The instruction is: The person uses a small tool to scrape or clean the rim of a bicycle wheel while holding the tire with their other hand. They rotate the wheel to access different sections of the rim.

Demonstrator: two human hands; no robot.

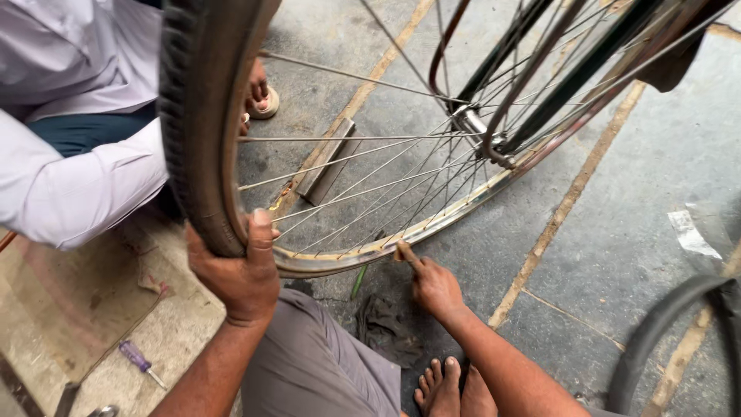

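Nearest us, our left hand (pixel 235 274) is clamped around the tyre (pixel 199 116) where it peels off the rim (pixel 432 224), while our right hand (pixel 432 287) seems pinched on a small tool at the rim's near edge. If that lever slips, it could nick our fingers or bend a spoke (pixel 347 158). The worn stone floor (pixel 617 224) is gritty, with a screwdriver (pixel 139 361) near left and another person's sleeve (pixel 77 193) far left.

The left hand (pixel 235 274) is curled shut with its thumb raised, while the right hand (pixel 434 286) is stretched forward, fingers (pixel 407 255) pinched together.
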